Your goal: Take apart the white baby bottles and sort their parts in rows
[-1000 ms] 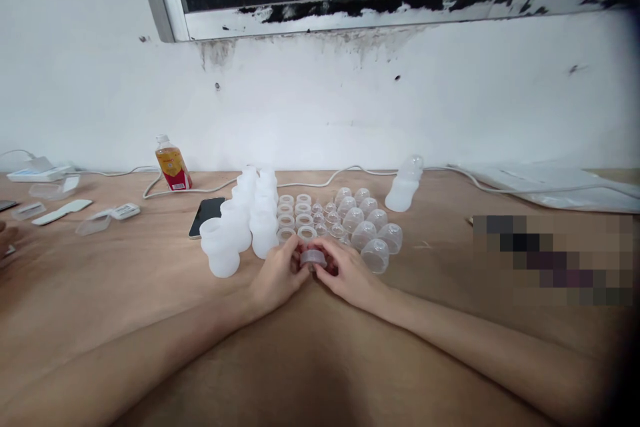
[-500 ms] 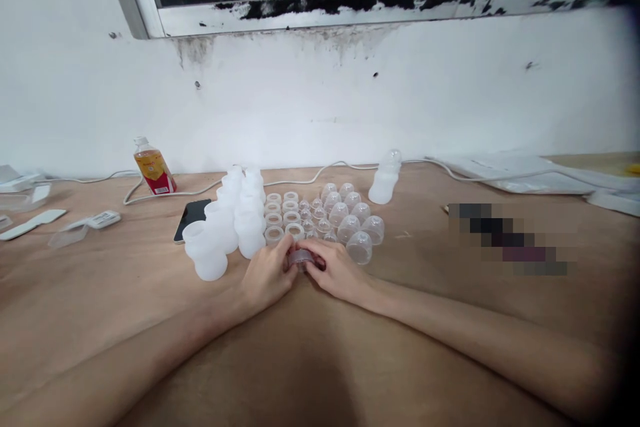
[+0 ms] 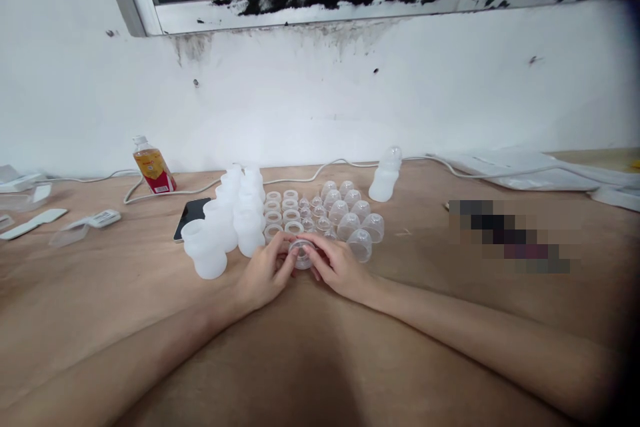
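Between both hands is a translucent baby bottle collar ring (image 3: 302, 261), its round opening turned up toward me. My left hand (image 3: 270, 267) pinches its left side with thumb and fingers. On the other side my right hand (image 3: 337, 267) grips it, the thumb at the opening. Whether a nipple sits inside the ring I cannot tell. Just beyond the hands stand rows of collar rings (image 3: 291, 216), small clear nipples (image 3: 319, 211) and clear dome caps (image 3: 360, 245). White frosted baby bottles (image 3: 206, 250) without tops are lined up to the left.
A capped baby bottle (image 3: 385, 175) stands at the back right. A phone (image 3: 191, 217) lies behind the bottles, near a drink bottle (image 3: 154, 167). A white cable (image 3: 320, 170) runs along the wall. Plastic bags (image 3: 515, 170) lie far right; plastic packaging (image 3: 83, 227) lies left.
The collar ring has been tilted so its round opening now faces up toward me. Both hands have shifted their fingers around it and stay in nearly the same place.
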The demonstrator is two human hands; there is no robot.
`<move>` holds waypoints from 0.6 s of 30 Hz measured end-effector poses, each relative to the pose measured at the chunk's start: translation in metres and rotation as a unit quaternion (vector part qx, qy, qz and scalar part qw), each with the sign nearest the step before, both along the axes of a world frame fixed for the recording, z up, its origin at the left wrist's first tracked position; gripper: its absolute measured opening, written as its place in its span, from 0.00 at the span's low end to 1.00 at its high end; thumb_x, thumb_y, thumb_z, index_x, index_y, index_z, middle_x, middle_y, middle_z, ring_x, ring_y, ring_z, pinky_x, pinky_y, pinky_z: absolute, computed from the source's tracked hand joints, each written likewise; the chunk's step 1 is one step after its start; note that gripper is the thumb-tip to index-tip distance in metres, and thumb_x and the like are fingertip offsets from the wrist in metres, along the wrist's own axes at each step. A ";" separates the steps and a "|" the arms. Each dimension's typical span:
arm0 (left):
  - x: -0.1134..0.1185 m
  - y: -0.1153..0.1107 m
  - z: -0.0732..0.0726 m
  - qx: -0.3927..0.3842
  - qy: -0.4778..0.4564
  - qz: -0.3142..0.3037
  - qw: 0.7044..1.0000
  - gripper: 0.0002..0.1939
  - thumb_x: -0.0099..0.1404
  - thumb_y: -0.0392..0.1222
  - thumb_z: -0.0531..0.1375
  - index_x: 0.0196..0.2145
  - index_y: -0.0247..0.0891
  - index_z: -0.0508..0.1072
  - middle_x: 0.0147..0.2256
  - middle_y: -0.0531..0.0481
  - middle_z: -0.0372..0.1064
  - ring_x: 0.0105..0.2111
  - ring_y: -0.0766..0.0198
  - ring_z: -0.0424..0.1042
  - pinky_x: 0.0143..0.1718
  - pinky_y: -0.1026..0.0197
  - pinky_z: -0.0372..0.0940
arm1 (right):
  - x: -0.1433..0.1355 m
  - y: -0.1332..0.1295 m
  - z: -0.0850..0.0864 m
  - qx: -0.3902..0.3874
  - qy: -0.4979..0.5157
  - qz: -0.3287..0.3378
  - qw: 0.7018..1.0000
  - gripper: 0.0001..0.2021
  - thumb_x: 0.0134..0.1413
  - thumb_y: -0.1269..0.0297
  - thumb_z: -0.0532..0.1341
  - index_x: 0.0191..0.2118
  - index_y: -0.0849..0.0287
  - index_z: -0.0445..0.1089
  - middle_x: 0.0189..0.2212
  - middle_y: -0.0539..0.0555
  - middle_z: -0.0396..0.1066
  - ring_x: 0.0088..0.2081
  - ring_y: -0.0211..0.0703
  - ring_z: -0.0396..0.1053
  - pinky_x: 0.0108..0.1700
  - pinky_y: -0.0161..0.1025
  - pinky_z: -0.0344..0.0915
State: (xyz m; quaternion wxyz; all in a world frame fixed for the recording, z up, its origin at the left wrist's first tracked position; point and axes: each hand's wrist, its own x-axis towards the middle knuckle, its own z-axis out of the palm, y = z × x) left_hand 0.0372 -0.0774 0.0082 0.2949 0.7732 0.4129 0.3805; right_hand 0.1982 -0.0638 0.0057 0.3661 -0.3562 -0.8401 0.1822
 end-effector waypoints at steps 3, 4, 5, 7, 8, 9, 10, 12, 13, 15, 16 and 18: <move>-0.001 0.002 -0.001 -0.004 0.002 0.003 1.000 0.11 0.61 0.44 0.47 0.39 0.37 0.60 0.27 0.50 0.69 0.24 0.67 0.68 0.26 0.66 0.63 | 0.000 0.000 0.000 -0.001 -0.009 -0.003 1.000 0.11 0.56 0.64 0.46 0.42 0.58 0.60 0.23 0.50 0.67 0.28 0.37 0.66 0.31 0.34 0.61; -0.001 0.002 -0.001 -0.004 0.006 0.004 1.000 0.10 0.61 0.44 0.47 0.39 0.37 0.59 0.27 0.51 0.68 0.24 0.67 0.68 0.25 0.66 0.63 | 0.000 0.000 0.000 -0.002 -0.011 -0.004 1.000 0.10 0.56 0.64 0.46 0.41 0.58 0.60 0.23 0.50 0.66 0.28 0.37 0.66 0.31 0.34 0.61; -0.001 0.002 -0.001 -0.004 0.011 0.005 1.000 0.10 0.61 0.44 0.47 0.38 0.38 0.59 0.26 0.51 0.68 0.23 0.68 0.68 0.25 0.66 0.63 | 0.000 0.000 0.000 -0.003 -0.014 -0.005 1.000 0.10 0.56 0.64 0.46 0.40 0.58 0.60 0.23 0.50 0.66 0.28 0.37 0.66 0.31 0.34 0.60; -0.001 0.003 -0.001 -0.002 0.023 0.003 1.000 0.09 0.62 0.44 0.47 0.38 0.38 0.58 0.25 0.52 0.68 0.22 0.68 0.68 0.24 0.66 0.62 | 0.000 0.000 0.001 -0.004 -0.017 -0.003 1.000 0.09 0.56 0.65 0.45 0.39 0.59 0.59 0.23 0.50 0.65 0.27 0.36 0.65 0.30 0.33 0.60; -0.001 0.003 -0.001 0.000 0.028 0.002 1.000 0.09 0.62 0.44 0.46 0.38 0.38 0.58 0.25 0.52 0.68 0.22 0.68 0.67 0.24 0.66 0.62 | 0.000 -0.001 0.001 -0.003 -0.018 0.000 1.000 0.09 0.56 0.65 0.45 0.38 0.59 0.59 0.23 0.49 0.65 0.26 0.36 0.65 0.30 0.33 0.59; -0.001 0.003 -0.001 0.003 0.033 0.001 0.999 0.09 0.62 0.44 0.46 0.38 0.38 0.58 0.25 0.52 0.67 0.22 0.68 0.67 0.24 0.67 0.61 | 0.000 -0.001 0.001 -0.004 -0.019 0.002 1.000 0.08 0.56 0.65 0.45 0.38 0.59 0.58 0.22 0.49 0.65 0.26 0.36 0.64 0.30 0.33 0.59; -0.001 0.002 -0.001 0.009 0.038 0.002 0.999 0.08 0.62 0.43 0.46 0.37 0.38 0.58 0.24 0.53 0.67 0.22 0.68 0.67 0.24 0.67 0.61 | 0.000 -0.001 0.001 -0.004 -0.020 0.005 1.000 0.08 0.56 0.65 0.45 0.38 0.59 0.58 0.22 0.49 0.64 0.25 0.35 0.64 0.30 0.33 0.59; -0.001 0.002 -0.001 0.023 0.046 0.005 0.999 0.07 0.62 0.42 0.46 0.37 0.38 0.58 0.23 0.54 0.66 0.22 0.69 0.65 0.24 0.67 0.59 | 0.000 -0.001 0.001 -0.002 -0.022 0.010 1.000 0.06 0.56 0.66 0.46 0.37 0.59 0.57 0.22 0.49 0.64 0.25 0.35 0.63 0.29 0.32 0.58; -0.001 0.002 0.000 0.030 0.052 0.005 0.998 0.07 0.61 0.41 0.46 0.36 0.38 0.58 0.22 0.54 0.66 0.22 0.69 0.65 0.24 0.67 0.59 | 0.000 -0.001 0.001 0.001 -0.024 0.012 1.000 0.06 0.55 0.67 0.46 0.36 0.58 0.57 0.22 0.48 0.63 0.24 0.35 0.63 0.29 0.32 0.58; -0.001 0.001 0.000 0.045 0.074 0.012 0.996 0.05 0.61 0.39 0.46 0.35 0.38 0.58 0.22 0.55 0.65 0.21 0.69 0.63 0.23 0.68 0.57 | -0.001 -0.001 0.000 0.007 -0.028 0.013 0.999 0.05 0.55 0.68 0.46 0.35 0.58 0.56 0.22 0.48 0.63 0.24 0.35 0.62 0.28 0.32 0.57; -0.001 0.001 0.000 0.052 0.089 0.019 0.995 0.04 0.60 0.39 0.47 0.34 0.38 0.59 0.22 0.55 0.64 0.21 0.70 0.63 0.23 0.68 0.56 | -0.001 -0.001 0.000 0.012 -0.029 0.012 0.999 0.04 0.55 0.68 0.46 0.34 0.58 0.56 0.23 0.49 0.63 0.24 0.35 0.62 0.28 0.32 0.57; 0.000 0.001 0.001 0.060 0.116 0.032 0.991 0.03 0.59 0.38 0.48 0.32 0.38 0.59 0.22 0.56 0.64 0.20 0.70 0.61 0.22 0.68 0.55 | -0.002 0.000 0.000 0.023 -0.029 0.008 0.999 0.04 0.55 0.68 0.46 0.33 0.58 0.56 0.24 0.49 0.63 0.25 0.35 0.62 0.29 0.32 0.57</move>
